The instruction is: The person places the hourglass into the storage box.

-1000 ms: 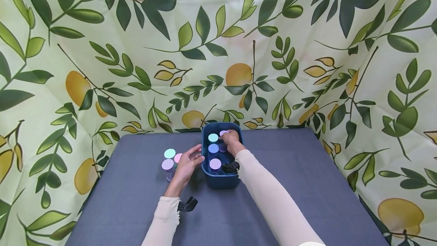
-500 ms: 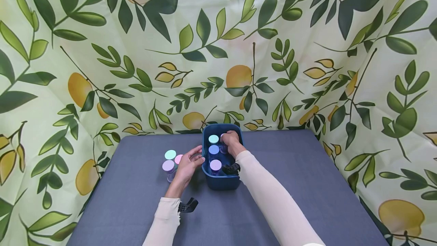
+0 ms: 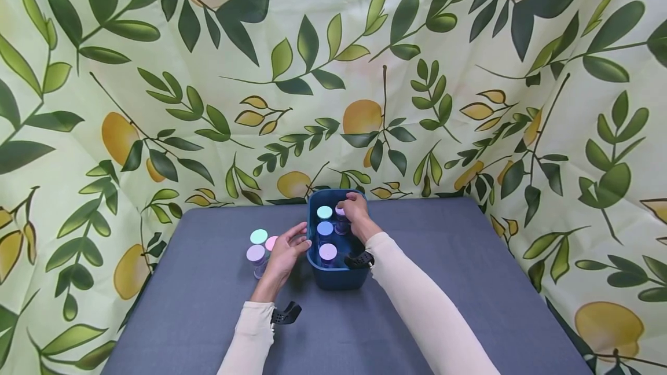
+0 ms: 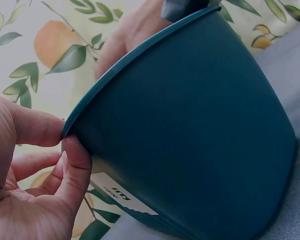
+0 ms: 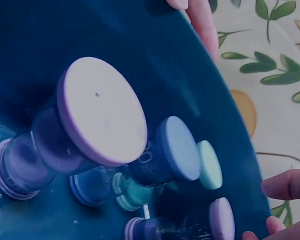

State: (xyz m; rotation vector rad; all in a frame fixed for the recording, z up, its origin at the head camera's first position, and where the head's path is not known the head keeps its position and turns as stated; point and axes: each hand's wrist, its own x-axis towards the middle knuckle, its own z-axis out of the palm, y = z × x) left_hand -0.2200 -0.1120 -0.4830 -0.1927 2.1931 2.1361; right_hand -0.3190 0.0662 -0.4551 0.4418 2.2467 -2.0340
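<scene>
On the left, the cloth backdrop (image 3: 104, 74) printed with green leaves and yellow lemons hangs as a wall and goes around all three sides of you. In front of it lies the grey-blue table (image 3: 208, 317). Three jars (image 3: 259, 243) with pastel lids stand on it, just beside your left hand (image 3: 285, 250). This hand pinches the rim of the dark blue tub (image 3: 333, 275) between thumb and fingers (the left wrist view shows it clearly). The tub stands near the table's far edge, in the middle. Inside stand jars with mint, blue and lilac lids. Your right hand (image 3: 355, 211) reaches into the tub, its fingers curled around the top of a pale purple-lidded jar (image 3: 341, 213) at the far right corner.
</scene>
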